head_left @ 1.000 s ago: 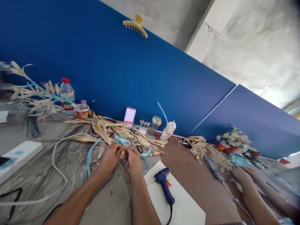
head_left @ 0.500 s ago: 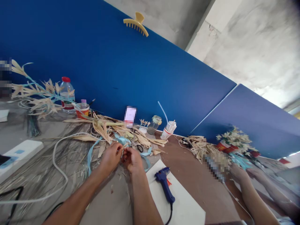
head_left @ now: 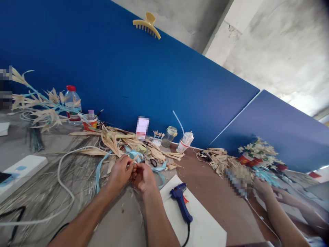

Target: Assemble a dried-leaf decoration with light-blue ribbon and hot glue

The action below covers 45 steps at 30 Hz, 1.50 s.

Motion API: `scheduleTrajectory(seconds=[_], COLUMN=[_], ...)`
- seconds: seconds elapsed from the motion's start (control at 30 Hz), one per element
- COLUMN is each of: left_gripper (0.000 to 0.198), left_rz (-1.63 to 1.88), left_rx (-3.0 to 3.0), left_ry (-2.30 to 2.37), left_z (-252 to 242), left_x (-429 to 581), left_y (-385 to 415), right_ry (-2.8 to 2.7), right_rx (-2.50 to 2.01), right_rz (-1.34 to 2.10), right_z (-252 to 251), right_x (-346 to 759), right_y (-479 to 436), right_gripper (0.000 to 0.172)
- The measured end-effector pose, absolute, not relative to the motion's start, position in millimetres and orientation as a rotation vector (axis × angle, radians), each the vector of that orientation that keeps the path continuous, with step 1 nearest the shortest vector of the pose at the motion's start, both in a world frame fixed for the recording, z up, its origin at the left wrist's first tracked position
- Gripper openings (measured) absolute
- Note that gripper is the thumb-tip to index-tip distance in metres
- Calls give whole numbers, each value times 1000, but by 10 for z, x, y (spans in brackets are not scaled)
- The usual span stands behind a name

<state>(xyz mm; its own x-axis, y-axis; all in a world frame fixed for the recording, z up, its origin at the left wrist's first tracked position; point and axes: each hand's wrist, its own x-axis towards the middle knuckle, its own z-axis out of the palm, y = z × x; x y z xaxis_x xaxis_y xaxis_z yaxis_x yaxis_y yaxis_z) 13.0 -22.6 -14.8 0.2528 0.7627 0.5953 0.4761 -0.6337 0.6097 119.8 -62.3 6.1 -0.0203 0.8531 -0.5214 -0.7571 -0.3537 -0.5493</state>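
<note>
My left hand (head_left: 120,173) and my right hand (head_left: 143,176) are pressed together over the table, both with fingers curled in a pinch around a small piece of dried straw-coloured leaf that I can barely make out. Just beyond them lies a heap of dried leaf strips (head_left: 120,139) with a light blue ribbon (head_left: 99,169) looping through it. Small black-handled scissors (head_left: 153,162) lie right behind my right hand. A blue glue gun (head_left: 180,202) rests on a white board (head_left: 203,226) to the right of my right forearm.
A blue partition (head_left: 144,79) backs the table, with a yellow hair claw (head_left: 147,24) on its top edge. A water bottle (head_left: 72,103), a red cup (head_left: 89,122), a jar (head_left: 169,136), a white cable (head_left: 60,178) and a power strip (head_left: 17,173) stand around. Another person's arm (head_left: 277,212) works at right.
My two hands have closed in on each other, and the right hand has curled tighter against the left. The other person's hand at right has shifted slightly.
</note>
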Motion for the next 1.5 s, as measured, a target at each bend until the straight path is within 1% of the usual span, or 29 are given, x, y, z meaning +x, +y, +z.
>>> scheduleTrajectory(seconds=[0.27, 0.37, 0.43, 0.53, 0.6, 0.7, 0.8, 0.9, 0.97, 1.13, 1.3, 1.37, 1.5], left_gripper=[15, 17, 18, 19, 20, 21, 22, 21, 20, 21, 21, 20, 20], left_rz=[1348, 1324, 1314, 1265, 1210, 1144, 1095, 1073, 1067, 1029, 1042, 1043, 1042], left_rx=[2146, 2121, 2093, 2080, 2091, 2119, 2168, 2213, 2240, 2310, 2325, 2318, 2306], left_ry=[1153, 1091, 1047, 1009, 990, 938, 878, 859, 848, 803, 832, 843, 876], left_z=[-95, -80, -66, -56, -58, -59, -43, -30, -34, -58, -69, -72, -73], left_x=[133, 124, 117, 113, 117, 128, 134, 133, 129, 124, 121, 120, 118], left_y=[-262, -251, -240, -230, -234, -251, -268, -274, -272, -267, -266, -263, -256], right_ry=[-191, -259, -285, -287, -300, -363, -459, -552, -611, -661, -704, -768, -842], right_rx=[-950, -924, -937, -922, -861, -819, -879, -1003, -1085, -1193, -1176, -1193, -1234], right_rz=[1867, 1914, 1847, 1520, 1375, 1379, 1398, 1343, 1296, 1222, 1209, 1190, 1081], right_z=[33, 40, 59, 92, 104, 95, 74, 67, 72, 84, 108, 106, 69], right_x=[1185, 1239, 1336, 1515, 1596, 1614, 1562, 1538, 1553, 1629, 1650, 1635, 1610], right_y=[-654, -678, -686, -681, -670, -656, -648, -652, -660, -675, -692, -690, -669], right_gripper=[20, 19, 18, 21, 19, 15, 21, 26, 27, 18, 26, 23, 13])
